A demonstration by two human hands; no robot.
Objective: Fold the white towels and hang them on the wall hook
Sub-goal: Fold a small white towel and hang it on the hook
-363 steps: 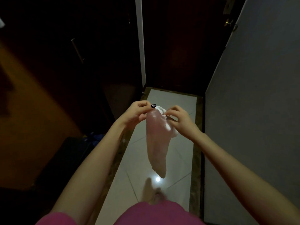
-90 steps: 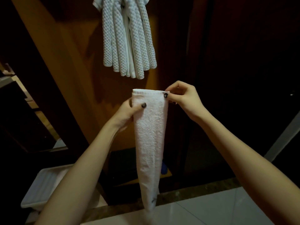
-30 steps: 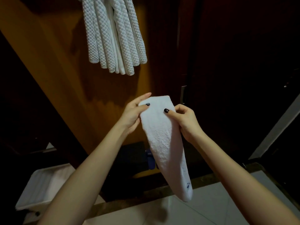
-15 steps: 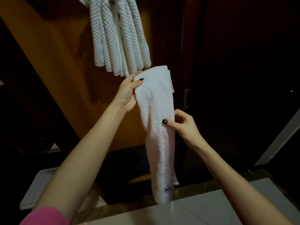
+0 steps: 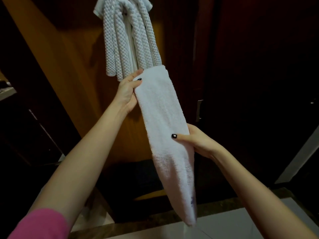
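A long white towel point(image 5: 164, 118), folded into a narrow strip, slants from upper left down to lower right in front of me. My left hand point(image 5: 128, 90) grips its upper end, thumb on the front. My right hand point(image 5: 195, 140) pinches the strip about halfway down, thumb on the front, fingers behind. The lower end hangs free near the floor. Just above the strip's top, a bunch of white waffle-textured towels point(image 5: 129, 37) hangs on the wooden wall panel point(image 5: 72, 54). The hook itself is hidden behind them.
Dark wooden doors with a metal handle point(image 5: 199, 110) fill the right side. A pale tiled floor point(image 5: 233, 225) with a dark marble border lies below. A dark bag or bin point(image 5: 131, 180) stands under the hanging towels.
My right hand has slid a little lower down the strip. The towel now slants more to the right, and its top sits just under the hanging towels.
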